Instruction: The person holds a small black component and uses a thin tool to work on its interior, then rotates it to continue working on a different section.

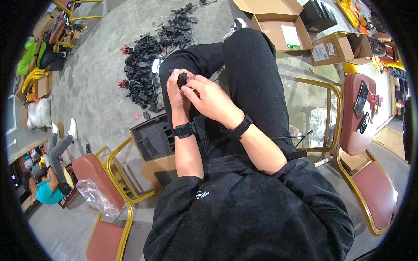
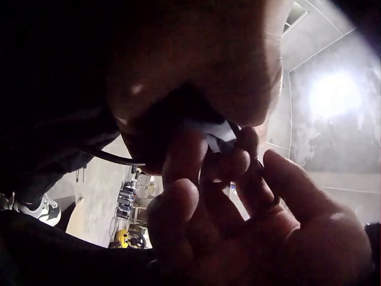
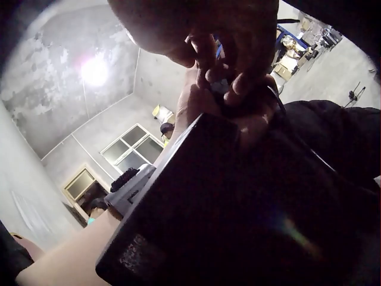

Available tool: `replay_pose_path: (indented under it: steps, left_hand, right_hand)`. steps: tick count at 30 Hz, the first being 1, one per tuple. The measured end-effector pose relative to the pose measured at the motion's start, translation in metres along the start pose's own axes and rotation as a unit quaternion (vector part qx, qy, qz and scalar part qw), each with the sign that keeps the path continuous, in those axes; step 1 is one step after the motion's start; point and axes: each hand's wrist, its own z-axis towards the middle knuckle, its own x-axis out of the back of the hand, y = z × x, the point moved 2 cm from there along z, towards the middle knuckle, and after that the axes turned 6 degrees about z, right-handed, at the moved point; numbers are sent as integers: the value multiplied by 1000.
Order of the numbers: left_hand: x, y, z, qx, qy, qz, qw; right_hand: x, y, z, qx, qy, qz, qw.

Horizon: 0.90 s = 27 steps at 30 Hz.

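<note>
1. Grey concrete floor (image 1: 102,87) all round, beyond and below the hands, with black-trousered legs (image 1: 257,65) directly beneath. Overhead, in the right wrist view, a bright light (image 3: 94,71), and lower down a paned window (image 3: 132,161).
2. Gripped in the left hand (image 1: 177,92), fingers curled round: a small black piece (image 1: 182,80), partly hidden by the fingers.
3. Pinched at the near side of that piece by the right hand (image 1: 212,98), thumb and forefinger close together, little opening between. Exact contact too dark to tell in either wrist view.
4. Judged from the grip: close fingertip work on the black piece, left hand steadying, right hand working. To carry on with such work, would call for a firm left hold and small, careful right-hand movements. Cannot tell which detail of the piece is being worked.
5. Beyond and to the left of the left hand, on the floor: a heap of black cabled parts (image 1: 141,71), some with red tips. Nearer the body from the left hand: a box with dark foam (image 1: 152,138).
6. Well to the right of the right hand: a padded chair (image 1: 353,124) bearing a phone (image 1: 361,99) and a red can (image 1: 376,100). Beyond, to the right: an open cardboard box (image 1: 276,32).
</note>
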Motion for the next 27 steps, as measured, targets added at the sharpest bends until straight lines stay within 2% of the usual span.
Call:
replay_pose_path:
  steps: [2,5,7,8,10,11,13,16,23,25,26,27]
  left_hand:
    - [-1,0,0,6,0,-17,1000]
    - [-5,1,0,-8,-10,24,1000]
    - [-6,3,-1,-6,8,22,1000]
    - [-6,3,-1,-7,7,22,1000]
    - [-5,4,0,-11,18,-50,999]
    - [-5,4,0,-13,23,-86,996]
    - [-7,3,1,-10,18,-74,997]
    - [-5,3,2,-7,-6,-62,998]
    - [-6,4,1,-4,-34,-27,999]
    - [-7,5,0,-9,-29,-11,999]
    - [-6,4,0,-1,-19,-30,999]
    - [-6,3,0,8,-8,-50,999]
  right_hand:
    - [-1,0,0,0,-3,6,1000]
    - [-2,0,1,-31,-19,38,999]
    - [-1,-3,1,-195,-68,134,969]
    - [-2,-1,0,-194,-67,134,969]
    - [-3,2,1,-54,-15,70,996]
    - [-4,3,0,-53,-15,70,996]
    - [-4,0,-2,11,-11,-4,1000]
    - [-4,-1,-1,36,-18,-47,998]
    - [-2,0,0,31,-42,-89,995]
    - [-5,5,-1,17,-17,-8,1000]
    - [-2,-1,0,16,-16,-8,1000]
    - [0,-6,2,-92,-66,58,992]
